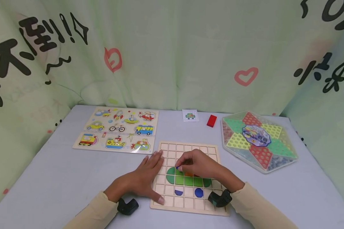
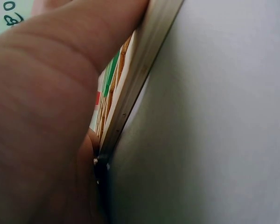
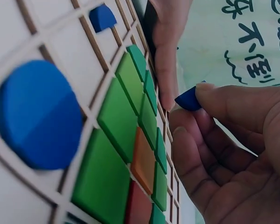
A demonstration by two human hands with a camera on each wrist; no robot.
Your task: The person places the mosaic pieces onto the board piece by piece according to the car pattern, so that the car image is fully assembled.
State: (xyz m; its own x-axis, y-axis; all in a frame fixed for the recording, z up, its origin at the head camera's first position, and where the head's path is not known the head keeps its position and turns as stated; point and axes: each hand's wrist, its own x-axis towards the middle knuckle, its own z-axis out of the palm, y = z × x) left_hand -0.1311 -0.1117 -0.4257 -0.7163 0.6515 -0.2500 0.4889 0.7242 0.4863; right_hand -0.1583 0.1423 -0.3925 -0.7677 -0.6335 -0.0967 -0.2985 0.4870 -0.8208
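Note:
A wooden grid board (image 1: pixel 189 211) lies on the table with green pieces (image 1: pixel 188 180) set in its middle squares. My left hand (image 1: pixel 141 176) rests on the board's left side, fingers extended and thumb near the lower corner. Between thumb and fingers, my right hand (image 1: pixel 199 163) pinches a small blue piece (image 3: pixel 189 99) above the board; its full outline is partly hidden. Below the green pieces sit a blue half-circle (image 1: pixel 178 192) and a blue round shape (image 1: pixel 199 192). Orange (image 3: pixel 143 161) and red pieces (image 3: pixel 139 205) show beside the green ones in the right wrist view.
Behind the board to the left lies a vehicle picture puzzle (image 1: pixel 117 128). A small picture card (image 1: pixel 190 115) and a red block (image 1: pixel 211 121) lie at the back. A hexagonal game box (image 1: pixel 259 141) stands on the right. Patterned curtain (image 1: pixel 177 57) surrounds the table's far side.

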